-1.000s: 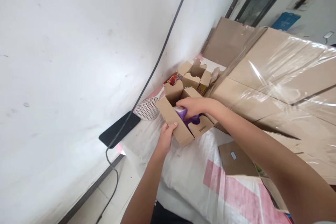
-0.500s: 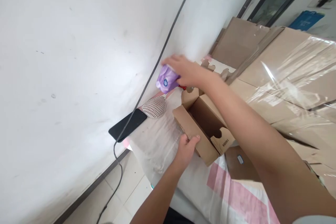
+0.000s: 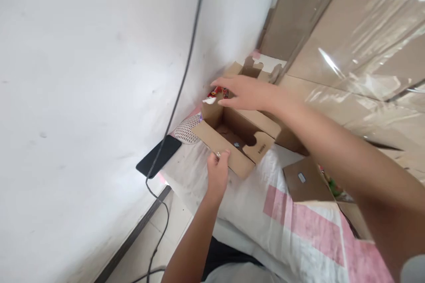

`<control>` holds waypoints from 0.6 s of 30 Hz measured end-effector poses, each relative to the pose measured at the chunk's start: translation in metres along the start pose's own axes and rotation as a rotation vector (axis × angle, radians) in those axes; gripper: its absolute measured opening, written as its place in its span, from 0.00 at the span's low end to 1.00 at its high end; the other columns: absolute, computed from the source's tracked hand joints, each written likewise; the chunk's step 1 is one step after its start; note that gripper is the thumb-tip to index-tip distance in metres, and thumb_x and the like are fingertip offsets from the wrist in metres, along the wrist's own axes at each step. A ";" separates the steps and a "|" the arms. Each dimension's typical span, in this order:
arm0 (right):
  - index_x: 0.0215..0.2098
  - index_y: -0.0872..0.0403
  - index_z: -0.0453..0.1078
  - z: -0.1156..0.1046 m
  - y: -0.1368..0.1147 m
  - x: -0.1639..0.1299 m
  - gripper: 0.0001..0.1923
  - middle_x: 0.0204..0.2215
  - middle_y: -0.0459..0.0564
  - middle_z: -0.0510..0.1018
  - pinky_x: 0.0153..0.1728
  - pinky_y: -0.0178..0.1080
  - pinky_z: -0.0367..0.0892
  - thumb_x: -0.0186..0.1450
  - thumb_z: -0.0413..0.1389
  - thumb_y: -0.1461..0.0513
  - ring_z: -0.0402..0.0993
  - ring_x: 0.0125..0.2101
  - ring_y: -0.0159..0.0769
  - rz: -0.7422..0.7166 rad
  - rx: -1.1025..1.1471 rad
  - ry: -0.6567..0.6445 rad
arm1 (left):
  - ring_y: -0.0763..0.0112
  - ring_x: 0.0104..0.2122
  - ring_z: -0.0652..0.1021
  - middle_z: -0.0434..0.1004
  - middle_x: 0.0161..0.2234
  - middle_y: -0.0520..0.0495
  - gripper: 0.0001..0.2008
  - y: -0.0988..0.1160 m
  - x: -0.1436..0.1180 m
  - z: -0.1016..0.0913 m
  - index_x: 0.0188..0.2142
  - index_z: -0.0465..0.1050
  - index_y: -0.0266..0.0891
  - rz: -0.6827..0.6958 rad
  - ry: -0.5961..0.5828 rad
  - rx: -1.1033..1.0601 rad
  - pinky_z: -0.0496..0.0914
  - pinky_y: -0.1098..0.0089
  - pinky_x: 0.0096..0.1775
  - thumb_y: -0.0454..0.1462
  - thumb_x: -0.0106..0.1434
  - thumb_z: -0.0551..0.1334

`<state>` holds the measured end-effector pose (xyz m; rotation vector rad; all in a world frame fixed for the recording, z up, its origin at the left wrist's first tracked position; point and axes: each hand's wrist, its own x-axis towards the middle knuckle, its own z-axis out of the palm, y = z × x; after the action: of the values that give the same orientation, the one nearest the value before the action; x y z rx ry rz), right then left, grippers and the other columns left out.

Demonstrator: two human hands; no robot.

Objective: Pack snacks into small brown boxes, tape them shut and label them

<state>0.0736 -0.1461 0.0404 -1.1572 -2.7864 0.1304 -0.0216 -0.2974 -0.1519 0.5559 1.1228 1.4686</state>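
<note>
My left hand (image 3: pixel 218 170) is closed on the near flap of an open brown cardboard box (image 3: pixel 260 148), thumb on top. The inside of the box looks mostly bare, with a small pale mark at the bottom. Over the box's far end, my right hand (image 3: pixel 245 92) is stretched out with thumb and fingers apart. Beneath its fingertips lies a red printed packet (image 3: pixel 217 93), partly hidden by the hand. A perforated whitish scoop (image 3: pixel 187 129) rests left of the box, its handle hidden. A small purple patch (image 3: pixel 200 117) shows between scoop and box.
A black phone (image 3: pixel 158 155) lies by the wall, crossed by a dark cable (image 3: pixel 181 88). Large plastic-wrapped cartons (image 3: pixel 358 53) stand on the right. Another open box (image 3: pixel 307 179) with colourful contents sits nearer, on the white and pink cloth (image 3: pixel 245 199).
My right hand has let go of the purple packet, now mostly out of sight, and has moved over the red packet. My left hand has shifted the box leftward, beside the scoop.
</note>
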 end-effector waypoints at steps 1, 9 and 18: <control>0.65 0.48 0.67 -0.009 0.001 -0.032 0.27 0.60 0.54 0.75 0.56 0.55 0.70 0.69 0.57 0.54 0.74 0.56 0.55 -0.006 0.020 0.073 | 0.69 0.32 0.76 0.77 0.31 0.50 0.12 0.000 0.009 0.004 0.33 0.73 0.38 0.017 0.004 0.009 0.70 0.70 0.35 0.45 0.59 0.67; 0.56 0.30 0.73 -0.001 -0.011 -0.330 0.17 0.51 0.46 0.79 0.54 0.59 0.70 0.69 0.57 0.51 0.77 0.51 0.53 0.456 -0.025 0.554 | 0.71 0.35 0.75 0.72 0.34 0.51 0.18 0.005 0.032 0.002 0.37 0.66 0.41 0.202 0.100 0.001 0.70 0.71 0.36 0.52 0.63 0.63; 0.43 0.40 0.78 0.107 -0.016 -0.489 0.17 0.42 0.49 0.83 0.46 0.58 0.75 0.67 0.57 0.42 0.80 0.44 0.53 1.318 0.417 0.925 | 0.73 0.31 0.74 0.72 0.30 0.52 0.07 -0.061 -0.073 0.038 0.35 0.70 0.39 0.408 -0.401 0.463 0.68 0.72 0.35 0.40 0.68 0.62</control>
<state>0.3892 -0.5077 -0.1017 -1.9731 -0.8933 0.1920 0.0572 -0.3598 -0.1703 1.4055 1.0620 1.3434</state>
